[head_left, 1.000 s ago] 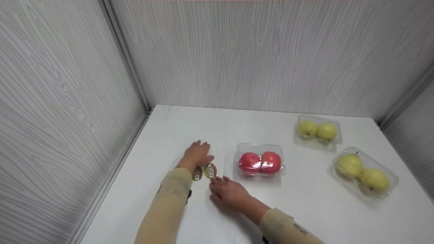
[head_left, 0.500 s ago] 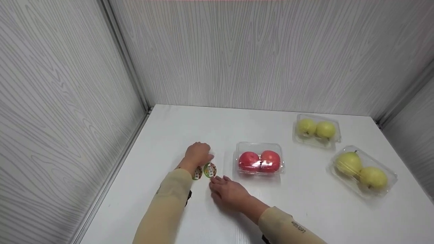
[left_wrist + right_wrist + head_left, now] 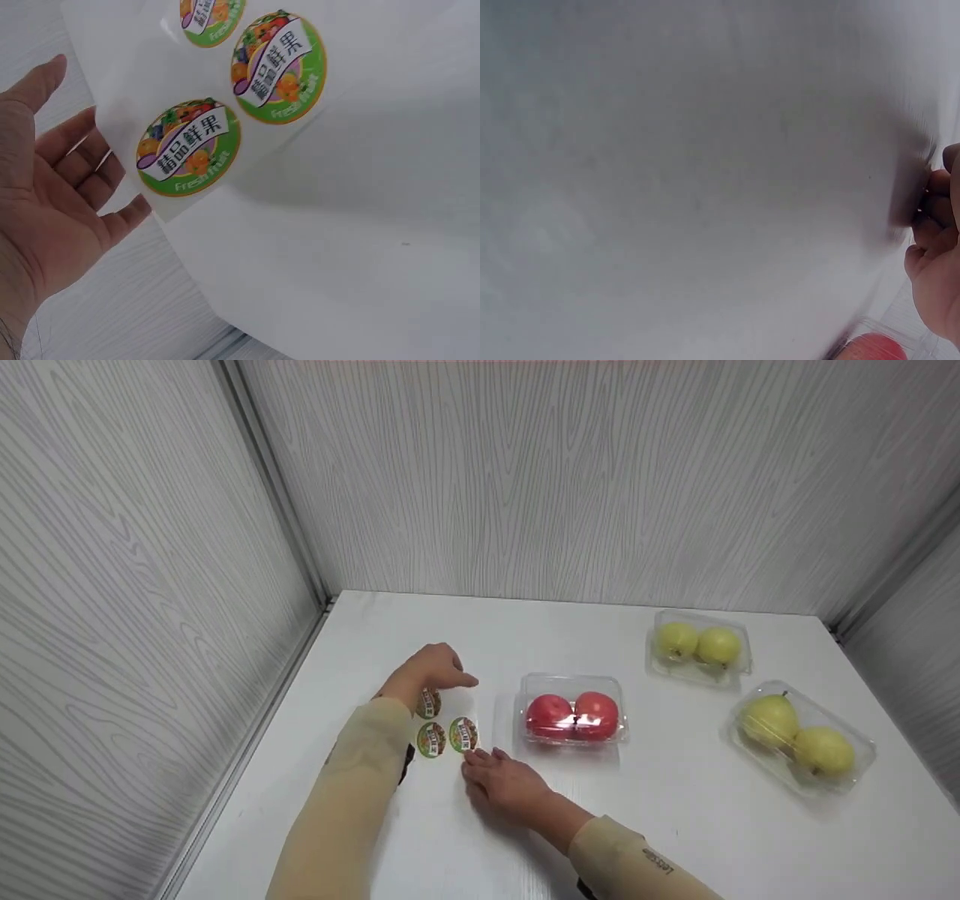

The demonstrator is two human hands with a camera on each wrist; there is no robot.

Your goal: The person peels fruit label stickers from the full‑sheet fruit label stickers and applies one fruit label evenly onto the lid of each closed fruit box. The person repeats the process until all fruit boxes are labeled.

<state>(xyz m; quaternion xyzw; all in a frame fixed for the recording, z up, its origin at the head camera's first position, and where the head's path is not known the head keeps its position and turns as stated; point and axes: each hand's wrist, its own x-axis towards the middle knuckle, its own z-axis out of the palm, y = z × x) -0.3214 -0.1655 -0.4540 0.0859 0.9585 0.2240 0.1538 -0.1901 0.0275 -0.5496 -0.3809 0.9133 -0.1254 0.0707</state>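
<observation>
A pale sheet [image 3: 120, 97] carries round "Fresh fruit" stickers [image 3: 463, 735], green with fruit pictures; three show in the head view. My left hand [image 3: 431, 666] is over the sheet's far part, partly covering one sticker. In the left wrist view, its bent fingers [image 3: 75, 165] lie at the sheet's edge, fingertips overlapped by it, while the thumb stands apart. My right hand [image 3: 506, 786] rests low on the near side, fingertips right at the lower edge of the right sticker. To its upper right sits a clear clamshell box [image 3: 574, 684] with two red fruits [image 3: 550, 716].
Two more clear clamshell boxes stand at the right of the white table [image 3: 420, 619], each with two yellow-green fruits: one farther back [image 3: 699, 671], one nearer [image 3: 806, 718]. Wood-grain panels [image 3: 525, 495] wall the table at the back and both sides.
My left hand first curls its fingers, then moves away from me with the thumb pointing right, uncovering more of the stickers. My right hand stays in place.
</observation>
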